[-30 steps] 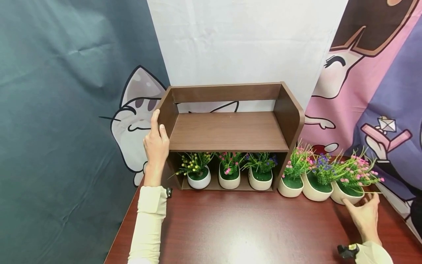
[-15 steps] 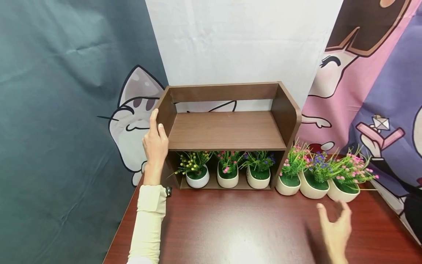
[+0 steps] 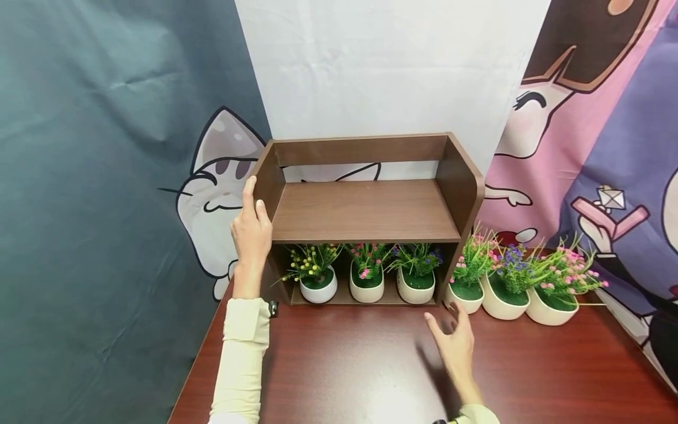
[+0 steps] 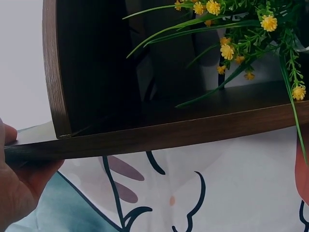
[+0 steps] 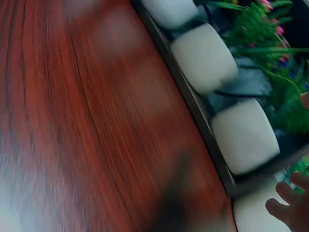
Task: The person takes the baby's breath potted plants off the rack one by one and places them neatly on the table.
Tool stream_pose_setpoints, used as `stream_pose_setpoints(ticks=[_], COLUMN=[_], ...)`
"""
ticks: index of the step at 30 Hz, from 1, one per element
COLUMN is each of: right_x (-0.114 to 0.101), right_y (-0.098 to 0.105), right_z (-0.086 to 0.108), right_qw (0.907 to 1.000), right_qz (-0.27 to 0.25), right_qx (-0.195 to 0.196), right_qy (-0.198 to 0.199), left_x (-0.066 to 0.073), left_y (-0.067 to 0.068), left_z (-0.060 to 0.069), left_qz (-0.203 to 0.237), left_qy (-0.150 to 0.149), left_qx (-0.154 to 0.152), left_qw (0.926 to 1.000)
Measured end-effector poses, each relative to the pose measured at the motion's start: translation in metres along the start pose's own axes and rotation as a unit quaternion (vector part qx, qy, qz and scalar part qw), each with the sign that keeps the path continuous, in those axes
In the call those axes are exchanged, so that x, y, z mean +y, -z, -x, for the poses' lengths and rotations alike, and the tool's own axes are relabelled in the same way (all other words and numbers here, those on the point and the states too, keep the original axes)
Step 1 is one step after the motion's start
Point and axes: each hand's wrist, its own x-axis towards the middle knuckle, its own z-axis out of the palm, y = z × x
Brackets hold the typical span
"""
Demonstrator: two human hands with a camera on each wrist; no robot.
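My left hand (image 3: pixel 251 235) grips the left side panel of a brown two-tier wooden shelf (image 3: pixel 365 209). In the left wrist view the thumb and fingers lie on opposite sides of the panel's edge. My right hand (image 3: pixel 454 348) is above the table just in front of the shelf's lower right corner, thumb and fingers spread, holding nothing. Its fingertips are near the leftmost potted plant outside the shelf (image 3: pixel 466 297); head view cannot show whether they touch. In the lower tier stand a yellow-flowered potted plant (image 3: pixel 319 288), a pink one (image 3: pixel 366 290) and a blue-purple one (image 3: pixel 416 288).
Right of the shelf, a blue-flowered potted plant (image 3: pixel 505 301) and a pink-flowered one (image 3: pixel 553 309) continue the row on the reddish-brown table (image 3: pixel 339 353). A printed cloth backdrop (image 3: pixel 402 65) hangs behind the shelf.
My right hand has left the rightmost pink-flowered potted plant and moved left across the table to the shelf's corner. The left hand keeps its grip; the plants stay put.
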Motion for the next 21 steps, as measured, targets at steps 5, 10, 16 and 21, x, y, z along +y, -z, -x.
stream_pose_setpoints(ticks=[5, 10, 16, 21], right_x=[-0.002, -0.003, -0.006, -0.011], right_y=[-0.027, -0.046, -0.065, -0.084], right_z=[-0.007, -0.013, -0.018, -0.020], right_qw=[0.9991, 0.9971, 0.9943, 0.9921], right_qz=[0.038, 0.073, 0.079, 0.067], right_qx=[-0.017, -0.013, 0.005, 0.036], right_qy=[0.009, -0.019, -0.071, -0.099], left_x=[0.000, -0.001, 0.001, 0.002], left_y=[0.002, 0.002, 0.000, -0.002], left_z=[0.000, 0.003, 0.003, 0.002], left_qz=[0.001, -0.001, -0.004, -0.001], left_qy=[0.005, 0.009, 0.007, 0.005], left_qx=[0.003, 0.003, 0.012, 0.019], left_qw=[1.0000, 1.0000, 0.9999, 0.9998])
